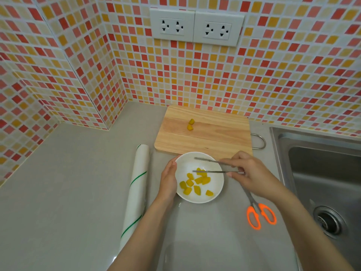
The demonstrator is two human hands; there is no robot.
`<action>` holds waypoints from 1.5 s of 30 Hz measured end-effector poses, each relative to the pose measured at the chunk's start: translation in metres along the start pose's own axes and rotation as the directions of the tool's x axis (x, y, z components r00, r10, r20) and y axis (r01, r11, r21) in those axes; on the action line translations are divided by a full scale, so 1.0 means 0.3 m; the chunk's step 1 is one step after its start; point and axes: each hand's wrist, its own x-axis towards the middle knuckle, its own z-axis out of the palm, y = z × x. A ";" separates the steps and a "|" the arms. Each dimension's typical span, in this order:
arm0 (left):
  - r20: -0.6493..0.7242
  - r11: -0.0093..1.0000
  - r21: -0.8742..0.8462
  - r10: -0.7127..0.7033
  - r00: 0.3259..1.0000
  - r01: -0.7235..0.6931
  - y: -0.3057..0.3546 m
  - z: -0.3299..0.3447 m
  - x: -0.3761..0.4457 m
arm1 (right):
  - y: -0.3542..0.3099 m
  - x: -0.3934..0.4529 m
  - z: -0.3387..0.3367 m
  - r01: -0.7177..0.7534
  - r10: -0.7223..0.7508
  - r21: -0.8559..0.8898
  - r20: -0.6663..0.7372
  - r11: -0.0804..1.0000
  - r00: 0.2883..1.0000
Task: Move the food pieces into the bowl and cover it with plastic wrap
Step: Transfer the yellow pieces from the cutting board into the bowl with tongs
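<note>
My left hand (169,179) cups the near-left side of the white bowl (218,189), fingers together and flat against its wall, so it will not slide on the smooth counter (78,182) while I drop food in. My right hand (252,173) pinches a pair of metal tongs (212,166) near their back end, thumb and fingers closed on the two arms; the tips reach out past my fingertips over the bowl and stand apart with nothing between them, so I judge a piece has just gone in. Most of the yellow food pieces (195,184) lie in the bowl, under and just beyond the tong tips. Two remaining pieces (190,124) sit on the wooden cutting board (214,133), well beyond my fingers, so I think the next reach goes there. The roll of plastic wrap (136,190) lies just outside my left hand, ready for covering, and the orange-handled scissors (260,212) lie partly under my right wrist, presumably for cutting the wrap.
</note>
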 end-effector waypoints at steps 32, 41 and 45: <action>-0.014 1.000 0.004 -0.008 1.000 0.008 -0.005 0.004 0.003 | -0.017 -0.046 0.068 -0.067 0.084 0.103 -0.173 0.992 0.981; -0.032 1.000 0.000 0.011 0.999 -0.011 -0.006 0.004 0.003 | -0.023 -0.091 0.017 -0.101 0.110 0.058 -0.181 0.993 0.977; -0.036 1.000 0.005 0.020 0.999 -0.020 -0.009 0.003 0.009 | 0.002 0.025 -0.014 -0.110 0.116 0.035 -0.297 0.993 0.948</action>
